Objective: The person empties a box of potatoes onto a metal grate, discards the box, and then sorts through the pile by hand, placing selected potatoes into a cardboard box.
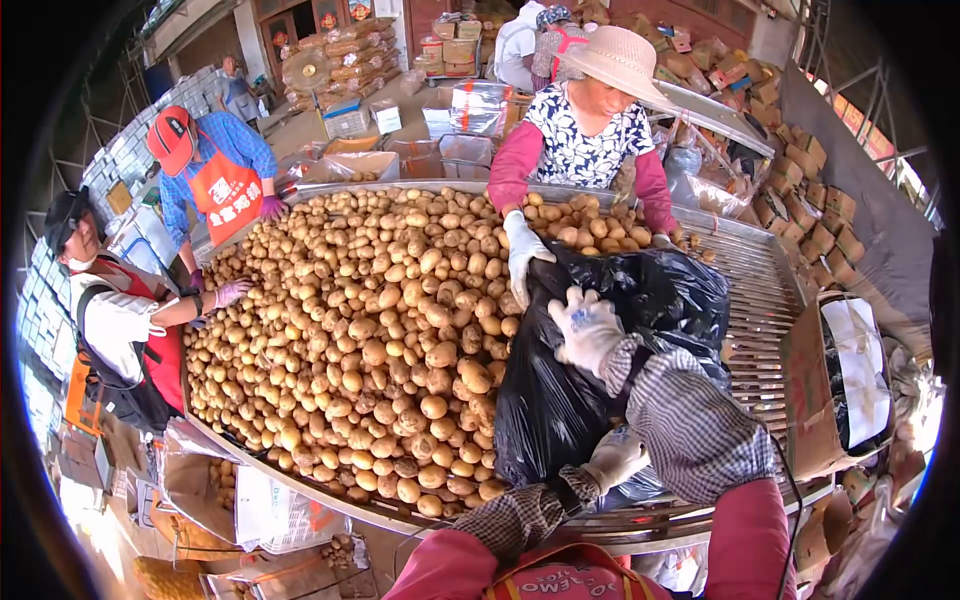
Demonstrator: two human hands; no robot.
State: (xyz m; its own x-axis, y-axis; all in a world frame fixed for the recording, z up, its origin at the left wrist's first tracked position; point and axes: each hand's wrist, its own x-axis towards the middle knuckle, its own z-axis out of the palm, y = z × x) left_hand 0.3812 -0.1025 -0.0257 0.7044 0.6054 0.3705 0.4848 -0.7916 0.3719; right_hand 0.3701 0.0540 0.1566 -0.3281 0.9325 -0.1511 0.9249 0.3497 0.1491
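Your right hand (590, 328), fingers spread, lies over the bag (545, 400) beyond your left hand (617, 458), nearer you; its grip you cannot tell.

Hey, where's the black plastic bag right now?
In the head view, the black plastic bag lies right of centre, between the heaped potatoes and the metal slats, with the person's gloved right hand against it.

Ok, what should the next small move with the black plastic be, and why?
Probably smooth the black plastic gently with the right hand, the left hand steadying its near side: it lies bunched beside loose potatoes, and a co-worker's gloved hand is at its far edge.
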